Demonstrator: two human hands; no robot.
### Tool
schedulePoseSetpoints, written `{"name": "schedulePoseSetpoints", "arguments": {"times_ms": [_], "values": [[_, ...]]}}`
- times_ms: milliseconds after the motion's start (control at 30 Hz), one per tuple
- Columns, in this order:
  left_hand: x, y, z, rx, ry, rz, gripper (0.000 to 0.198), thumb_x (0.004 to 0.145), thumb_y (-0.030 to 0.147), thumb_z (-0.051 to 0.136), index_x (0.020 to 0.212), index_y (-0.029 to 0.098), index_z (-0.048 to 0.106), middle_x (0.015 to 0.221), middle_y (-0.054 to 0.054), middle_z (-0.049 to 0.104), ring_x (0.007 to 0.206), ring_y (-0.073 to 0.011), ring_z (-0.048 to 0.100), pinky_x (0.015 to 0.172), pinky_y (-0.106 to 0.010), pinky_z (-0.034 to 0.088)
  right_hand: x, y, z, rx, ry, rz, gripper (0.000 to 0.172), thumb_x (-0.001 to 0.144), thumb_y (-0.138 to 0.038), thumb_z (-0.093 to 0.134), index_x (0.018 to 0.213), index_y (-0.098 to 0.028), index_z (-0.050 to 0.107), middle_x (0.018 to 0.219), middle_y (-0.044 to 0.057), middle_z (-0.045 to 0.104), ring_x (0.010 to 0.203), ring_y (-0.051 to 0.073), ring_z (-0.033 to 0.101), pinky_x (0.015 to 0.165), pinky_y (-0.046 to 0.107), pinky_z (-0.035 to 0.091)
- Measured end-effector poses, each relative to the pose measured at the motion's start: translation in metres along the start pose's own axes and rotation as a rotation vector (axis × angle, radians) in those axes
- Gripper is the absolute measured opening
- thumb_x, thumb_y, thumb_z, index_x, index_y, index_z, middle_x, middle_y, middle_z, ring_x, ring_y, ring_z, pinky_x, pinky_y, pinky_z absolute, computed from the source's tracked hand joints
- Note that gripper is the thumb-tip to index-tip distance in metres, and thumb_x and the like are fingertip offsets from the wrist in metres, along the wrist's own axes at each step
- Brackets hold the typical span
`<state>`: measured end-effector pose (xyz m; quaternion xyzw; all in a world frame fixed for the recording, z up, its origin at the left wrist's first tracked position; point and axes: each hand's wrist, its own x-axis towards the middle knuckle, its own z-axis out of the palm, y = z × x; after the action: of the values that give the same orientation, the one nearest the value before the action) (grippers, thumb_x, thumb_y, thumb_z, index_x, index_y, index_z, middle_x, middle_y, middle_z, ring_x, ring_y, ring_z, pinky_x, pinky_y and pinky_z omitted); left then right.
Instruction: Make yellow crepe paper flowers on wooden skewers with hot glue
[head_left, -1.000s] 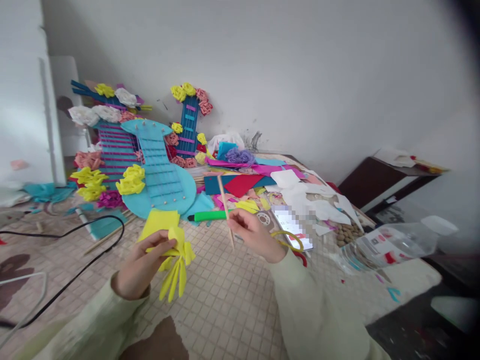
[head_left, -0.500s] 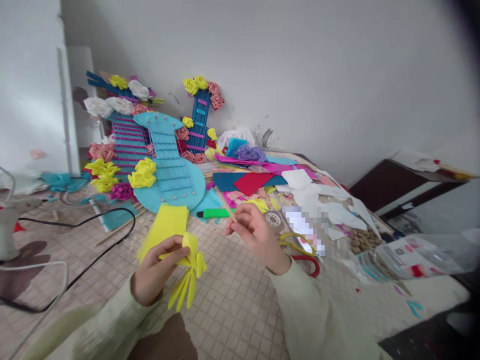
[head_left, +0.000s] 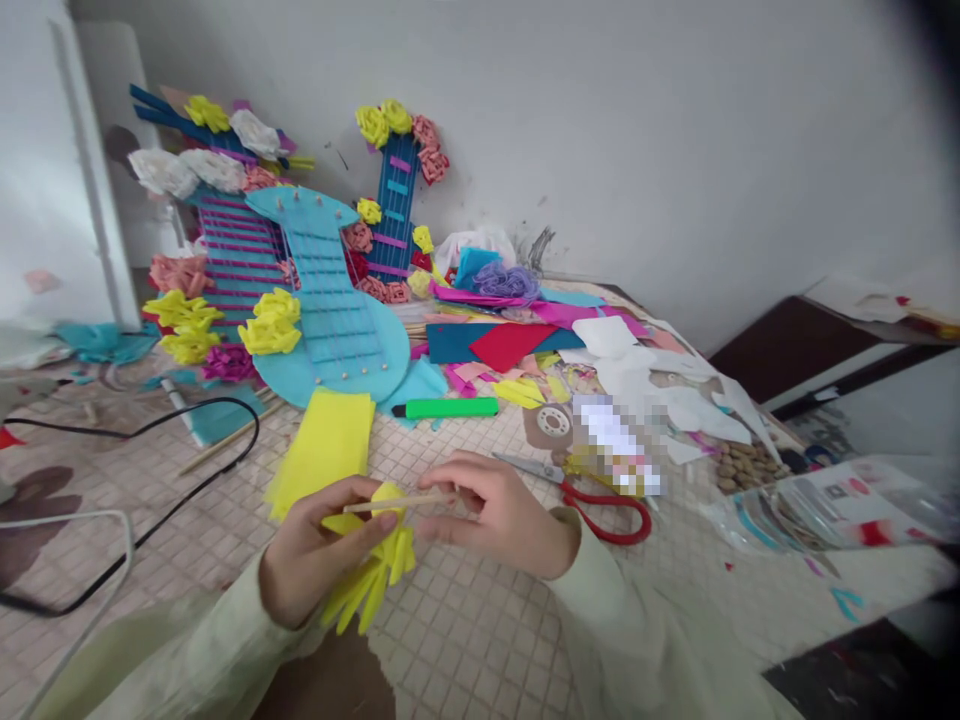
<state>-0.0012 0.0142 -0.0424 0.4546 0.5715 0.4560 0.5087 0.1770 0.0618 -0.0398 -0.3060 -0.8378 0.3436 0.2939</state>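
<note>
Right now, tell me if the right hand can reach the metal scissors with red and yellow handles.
Likely yes: the scissors lie beside the right hand, their red handle mostly uncovered, though that hand seems to touch a thin wooden stick.

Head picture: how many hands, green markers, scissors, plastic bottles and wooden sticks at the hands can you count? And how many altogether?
Hands (left hand, right hand): 2
Green marker: 1
Scissors: 1
Plastic bottle: 1
Wooden stick at the hands: 1
Total: 6
</note>
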Motion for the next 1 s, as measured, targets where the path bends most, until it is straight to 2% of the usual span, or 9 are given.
{"name": "schedulePoseSetpoints", "arguments": {"times_ms": [133, 233, 333, 400, 533, 633, 733, 867, 1000], "values": [[0.000, 0.001, 0.000, 0.101, 0.011, 0.074, 0.013, 0.056, 0.027, 0.069, 0.065, 0.020, 0.064, 0.059, 0.002, 0.060, 0.056, -0.0115, 0.052, 0.046, -0.017, 0.042, 0.004, -0.004, 0.008, 0.217, -0.056, 0.113, 0.024, 0.075, -0.039, 0.060, 0.076, -0.015, 0.060, 0.071, -0.001, 0.049, 0.053, 0.005, 0.037, 0.046, 0.018, 0.030], [0.002, -0.002, -0.004, 0.070, 0.007, 0.072, 0.015, 0.060, 0.030, 0.066, 0.071, 0.020, 0.063, 0.070, 0.000, 0.063, 0.065, -0.0140, 0.056, 0.049, -0.018, 0.046, 0.006, -0.006, 0.010, 0.337, -0.068, 0.216, 0.023, 0.074, -0.037, 0.060, 0.072, -0.015, 0.055, 0.065, -0.004, 0.045, 0.049, 0.004, 0.033, 0.043, 0.018, 0.026], [0.006, -0.006, -0.009, 0.023, -0.122, 0.094, 0.018, 0.062, 0.030, 0.065, 0.077, 0.020, 0.062, 0.076, -0.002, 0.064, 0.075, -0.0166, 0.060, 0.062, -0.024, 0.051, 0.010, -0.007, 0.009, 0.419, -0.058, 0.287, 0.021, 0.074, -0.036, 0.060, 0.077, -0.017, 0.052, 0.056, -0.007, 0.037, 0.045, 0.004, 0.030, 0.039, 0.017, 0.022], [0.008, -0.008, -0.013, 0.019, -0.168, 0.085, 0.022, 0.061, 0.030, 0.067, 0.079, 0.020, 0.060, 0.077, -0.001, 0.065, 0.074, -0.0172, 0.061, 0.062, -0.025, 0.051, 0.013, -0.008, 0.009, 0.446, -0.064, 0.311, 0.021, 0.074, -0.035, 0.060, 0.079, -0.017, 0.051, 0.052, -0.008, 0.034, 0.043, 0.004, 0.028, 0.038, 0.017, 0.020], [0.010, -0.010, -0.016, 0.055, -0.150, 0.074, 0.021, 0.063, 0.030, 0.066, 0.078, 0.020, 0.056, 0.074, 0.000, 0.065, 0.072, -0.0168, 0.062, 0.058, -0.024, 0.050, 0.017, -0.006, 0.013, 0.489, -0.029, 0.307, 0.020, 0.075, -0.034, 0.058, 0.078, -0.016, 0.051, 0.062, -0.005, 0.042, 0.047, 0.003, 0.033, 0.041, 0.016, 0.025], [0.013, -0.015, -0.019, 0.164, -0.133, 0.144, 0.027, 0.067, 0.031, 0.061, 0.089, 0.020, 0.053, 0.076, -0.002, 0.065, 0.073, -0.0180, 0.062, 0.057, -0.026, 0.050, 0.017, -0.002, 0.018, 0.509, -0.010, 0.311, 0.020, 0.077, -0.034, 0.056, 0.077, -0.015, 0.050, 0.068, -0.004, 0.045, 0.050, 0.004, 0.037, 0.044, 0.016, 0.027], [0.014, -0.021, -0.019, 0.322, -0.092, 0.345, 0.026, 0.074, 0.028, 0.054, 0.098, 0.020, 0.047, 0.079, -0.003, 0.062, 0.072, -0.0180, 0.062, 0.058, -0.029, 0.050, 0.013, 0.002, 0.022, 0.496, 0.027, 0.333, 0.019, 0.077, -0.033, 0.056, 0.076, -0.015, 0.050, 0.068, -0.004, 0.045, 0.051, 0.004, 0.037, 0.044, 0.016, 0.028], [0.012, -0.024, -0.013, 0.569, 0.091, 0.753, 0.016, 0.072, 0.018, 0.057, 0.088, 0.021, 0.055, 0.096, -0.005, 0.055, 0.091, -0.0215, 0.055, 0.078, -0.039, 0.044, 0.010, 0.003, 0.026, 0.484, 0.095, 0.328, 0.016, 0.077, -0.030, 0.056, 0.075, -0.015, 0.051, 0.068, -0.004, 0.046, 0.053, 0.005, 0.039, 0.046, 0.017, 0.030], [0.010, -0.017, -0.007, 0.795, 0.191, 1.126, 0.024, 0.069, 0.012, 0.063, 0.091, 0.021, 0.061, 0.095, -0.007, 0.054, 0.087, -0.0236, 0.054, 0.073, -0.042, 0.042, 0.009, 0.002, 0.029, 0.478, 0.098, 0.306, 0.015, 0.077, -0.030, 0.056, 0.075, -0.015, 0.051, 0.067, -0.004, 0.047, 0.055, 0.005, 0.039, 0.049, 0.017, 0.032]]}}
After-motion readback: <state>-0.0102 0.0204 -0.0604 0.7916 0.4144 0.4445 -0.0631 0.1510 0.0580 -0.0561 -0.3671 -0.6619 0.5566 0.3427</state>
